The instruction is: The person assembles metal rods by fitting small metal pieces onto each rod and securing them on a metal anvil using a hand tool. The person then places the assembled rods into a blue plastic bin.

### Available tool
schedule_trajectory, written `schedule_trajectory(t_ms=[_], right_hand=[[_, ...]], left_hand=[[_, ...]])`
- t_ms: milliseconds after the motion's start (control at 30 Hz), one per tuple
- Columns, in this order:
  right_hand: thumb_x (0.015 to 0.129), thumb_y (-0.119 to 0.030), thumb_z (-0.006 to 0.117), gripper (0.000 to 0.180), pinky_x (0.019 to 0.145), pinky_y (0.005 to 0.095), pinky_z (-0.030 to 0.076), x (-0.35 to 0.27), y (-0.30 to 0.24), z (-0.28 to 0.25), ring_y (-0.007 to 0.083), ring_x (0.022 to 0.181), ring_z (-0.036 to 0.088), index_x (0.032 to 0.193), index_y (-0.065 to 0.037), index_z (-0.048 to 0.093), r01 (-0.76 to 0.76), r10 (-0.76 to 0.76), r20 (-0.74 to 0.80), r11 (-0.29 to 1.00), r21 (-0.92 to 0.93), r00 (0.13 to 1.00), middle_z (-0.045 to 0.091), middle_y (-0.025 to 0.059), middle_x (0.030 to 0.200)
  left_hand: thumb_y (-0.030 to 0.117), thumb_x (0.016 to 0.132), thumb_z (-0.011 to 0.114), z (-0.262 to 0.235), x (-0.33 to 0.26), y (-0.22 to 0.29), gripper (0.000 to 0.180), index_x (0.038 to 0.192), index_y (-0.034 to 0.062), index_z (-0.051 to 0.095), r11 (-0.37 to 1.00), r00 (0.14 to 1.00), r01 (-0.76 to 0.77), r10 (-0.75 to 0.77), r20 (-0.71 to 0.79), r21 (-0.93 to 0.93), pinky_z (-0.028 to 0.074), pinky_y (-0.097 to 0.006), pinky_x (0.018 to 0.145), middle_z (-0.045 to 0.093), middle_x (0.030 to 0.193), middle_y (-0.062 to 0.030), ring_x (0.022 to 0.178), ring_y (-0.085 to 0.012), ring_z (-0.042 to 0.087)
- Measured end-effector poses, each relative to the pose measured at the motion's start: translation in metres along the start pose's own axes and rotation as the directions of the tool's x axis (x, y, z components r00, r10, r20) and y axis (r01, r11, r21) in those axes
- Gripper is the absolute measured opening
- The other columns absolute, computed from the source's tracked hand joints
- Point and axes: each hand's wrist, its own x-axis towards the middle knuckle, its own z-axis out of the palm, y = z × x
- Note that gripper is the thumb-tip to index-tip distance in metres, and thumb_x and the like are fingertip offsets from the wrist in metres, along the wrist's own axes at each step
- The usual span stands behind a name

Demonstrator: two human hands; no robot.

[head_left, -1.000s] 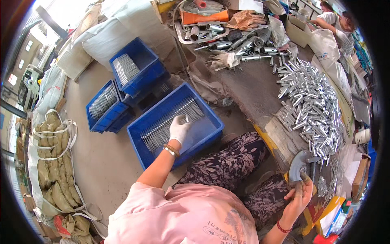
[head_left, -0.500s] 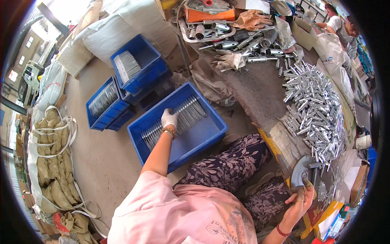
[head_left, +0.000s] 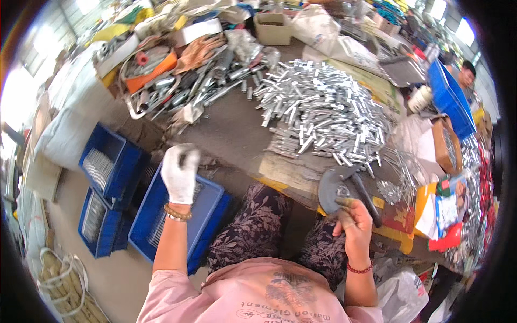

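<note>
My left hand (head_left: 180, 175), in a white glove, is raised over the blue tray (head_left: 211, 215). Its fingers are smeared by motion, and whether they hold anything is unclear. Rows of thin metal rods (head_left: 157, 229) lie in that tray, partly hidden behind my wrist. My bare right hand (head_left: 355, 223) hovers by a round grey metal disc (head_left: 331, 191) at the bench edge. Its fingers are bent loosely and apart, with nothing visible between them. A dark bar-shaped handle (head_left: 369, 199) extends beside the disc. Beyond them lies a big heap of short silver metal tubes (head_left: 328, 110).
More blue bins (head_left: 102, 215) with metal rods stand at left. Sockets and metal tools (head_left: 199, 89) crowd the far bench beside an orange glove (head_left: 200, 53). Thin wire pieces (head_left: 396, 180) lie right of the heap. Another person (head_left: 466, 74) is at the far right.
My left hand has lifted from the rods in the blue tray and come toward the bench. The view has swung right, toward the bench. My right hand stays near the disc.
</note>
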Motion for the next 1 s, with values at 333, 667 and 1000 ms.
schedule_trajectory(t_ms=[333,667,1000], right_hand=[[0.104,-0.002,0.068,0.023,0.073,0.0237,0.057,-0.033,-0.013,-0.018,0.0064,0.084,0.068,0.127,0.001,0.069,0.22,-0.192,0.189,0.965,-0.139,0.963,0.075,0.0038,0.101],[0.086,0.002,0.075,0.021,0.078,0.0459,0.058,0.016,-0.016,-0.145,0.0393,0.09,0.071,0.106,-0.005,0.074,0.115,-0.604,-0.347,0.594,-0.797,0.718,0.072,0.0162,0.101],[0.082,0.004,0.066,0.019,0.08,0.0515,0.053,0.066,0.029,-0.228,0.0407,0.095,0.065,0.089,-0.007,0.08,0.237,-0.649,0.131,0.077,-0.969,0.75,0.06,0.0168,0.095]], left_hand=[[0.02,0.086,0.082,0.09,0.031,0.126,0.023,0.103,0.006,0.073,0.918,0.677,-0.384,0.352,0.646,-0.098,0.056,-0.041,0.088,0.071,0.104,-0.0136,0.101,-0.033,0.071],[0.014,0.081,0.085,0.102,0.03,0.13,0.022,0.096,0.0074,0.071,0.922,0.675,-0.383,0.318,0.666,-0.051,0.056,-0.044,0.083,0.069,0.099,-0.0111,0.094,-0.0338,0.069],[0.025,0.09,0.08,0.088,0.022,0.136,0.017,0.098,0.0104,0.075,0.917,0.65,-0.396,0.311,0.693,-0.041,0.057,-0.044,0.084,0.071,0.098,-0.0112,0.096,-0.0335,0.07]])
